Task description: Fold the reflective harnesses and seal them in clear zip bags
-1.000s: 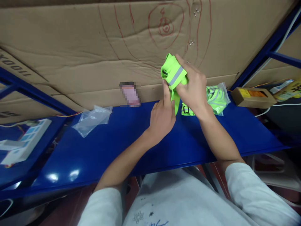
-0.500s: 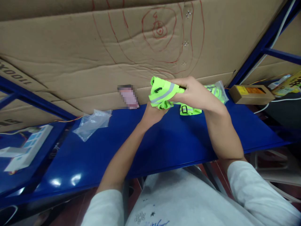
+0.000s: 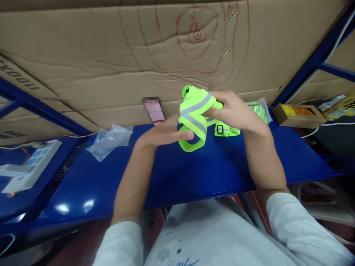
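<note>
A neon-green band with grey reflective stripes (image 3: 194,118) is held above the blue shelf (image 3: 194,170), wound into a loose loop. My right hand (image 3: 235,111) grips its upper part with closed fingers. My left hand (image 3: 163,135) reaches in from the left, fingers stretched flat, with fingertips inside the loop and touching the band. More green strapping with a black buckle (image 3: 222,129) lies on the shelf just behind the hands.
A clear bag holding more green bands (image 3: 259,110) lies behind my right hand. An empty clear bag (image 3: 109,140) lies at the left. A phone (image 3: 155,109) leans on the cardboard wall (image 3: 111,55). A yellow-brown box (image 3: 298,114) sits at the right, a white power strip (image 3: 30,166) far left.
The band was bunched up between both hands; now it hangs open as a loop. My left hand has come out from under it and stretched flat into the loop.
</note>
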Action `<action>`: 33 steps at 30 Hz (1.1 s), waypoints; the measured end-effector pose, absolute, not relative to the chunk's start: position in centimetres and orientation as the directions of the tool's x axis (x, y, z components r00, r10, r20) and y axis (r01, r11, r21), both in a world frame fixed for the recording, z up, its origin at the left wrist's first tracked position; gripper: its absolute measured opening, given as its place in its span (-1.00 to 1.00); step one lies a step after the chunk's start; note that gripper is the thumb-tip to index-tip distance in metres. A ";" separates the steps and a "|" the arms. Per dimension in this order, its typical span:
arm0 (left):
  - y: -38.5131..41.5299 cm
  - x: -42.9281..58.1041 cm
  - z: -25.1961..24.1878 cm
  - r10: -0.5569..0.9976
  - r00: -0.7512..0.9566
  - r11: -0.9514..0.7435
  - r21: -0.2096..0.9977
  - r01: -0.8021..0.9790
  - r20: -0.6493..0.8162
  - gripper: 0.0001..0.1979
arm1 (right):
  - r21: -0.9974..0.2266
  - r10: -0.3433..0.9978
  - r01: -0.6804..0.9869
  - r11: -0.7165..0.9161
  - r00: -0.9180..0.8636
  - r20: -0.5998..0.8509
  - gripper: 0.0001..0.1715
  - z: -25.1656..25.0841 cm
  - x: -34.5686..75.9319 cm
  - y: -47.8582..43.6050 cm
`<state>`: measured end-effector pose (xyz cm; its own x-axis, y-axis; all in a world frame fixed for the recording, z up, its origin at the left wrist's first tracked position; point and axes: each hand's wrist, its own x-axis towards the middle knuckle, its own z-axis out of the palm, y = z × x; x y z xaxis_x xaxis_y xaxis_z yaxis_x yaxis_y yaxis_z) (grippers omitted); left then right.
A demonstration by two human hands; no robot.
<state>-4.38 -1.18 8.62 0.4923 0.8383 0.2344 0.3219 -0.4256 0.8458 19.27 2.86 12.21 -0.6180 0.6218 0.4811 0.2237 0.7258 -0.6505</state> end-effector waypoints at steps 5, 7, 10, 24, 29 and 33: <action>-1.1 -1.3 6.9 0.916 0.353 -0.233 0.970 0.076 0.192 -0.23 | -0.525 0.595 0.313 0.791 -0.591 0.545 -0.72 12.6 18.8 1.2; -0.9 0.1 6.3 0.947 0.263 -0.200 0.979 0.026 0.187 -0.27 | -0.513 0.610 0.348 0.784 -0.585 0.535 -0.72 12.6 18.9 1.2; -0.9 0.8 6.0 0.960 0.196 -0.201 0.979 -0.002 0.198 -0.35 | -0.573 0.646 0.344 0.744 -0.593 0.482 -0.77 12.5 19.3 1.8; -0.9 -2.3 7.5 0.744 0.665 -0.431 0.806 0.406 0.063 -0.61 | -0.907 0.662 0.100 0.409 -0.716 0.220 -0.72 11.7 20.0 3.9; -1.3 -3.6 8.3 0.823 0.562 -0.402 0.786 0.469 0.086 -0.61 | -0.922 0.680 0.102 0.374 -0.706 0.198 -0.63 11.3 19.8 4.3; -1.7 -2.8 8.0 0.794 0.569 -0.416 0.875 0.248 0.216 -0.37 | -0.933 0.698 0.087 0.349 -0.688 0.197 -0.50 10.1 19.3 5.4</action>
<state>-2.84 -1.68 8.00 0.5688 0.7936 0.2161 0.2481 -0.4160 0.8748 19.27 5.42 10.05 -0.6882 0.6982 0.1971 0.0867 0.3489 -0.9331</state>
